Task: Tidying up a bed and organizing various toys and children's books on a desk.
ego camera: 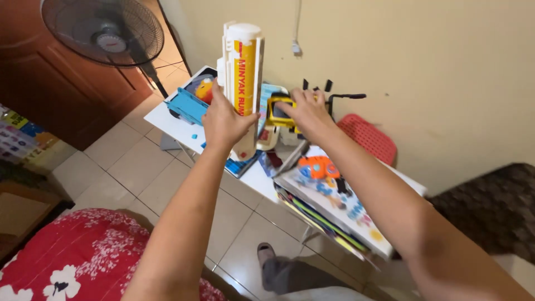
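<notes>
Red flowered cushion (83, 262) nearest us | left hand (223, 120) fingers wrapped round tall white-and-yellow tube (243, 83), upright over the table (167, 120) | right hand (309, 114) fingers curled on yellow toy (277, 111) | we should keep the tube vertical, grip low and firm.

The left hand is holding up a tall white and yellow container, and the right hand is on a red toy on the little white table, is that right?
Not quite. The head view shows the right hand on a yellow toy, not a red one. The rest holds: the left hand grips the tall white and yellow container upright, above the little white table.
</notes>
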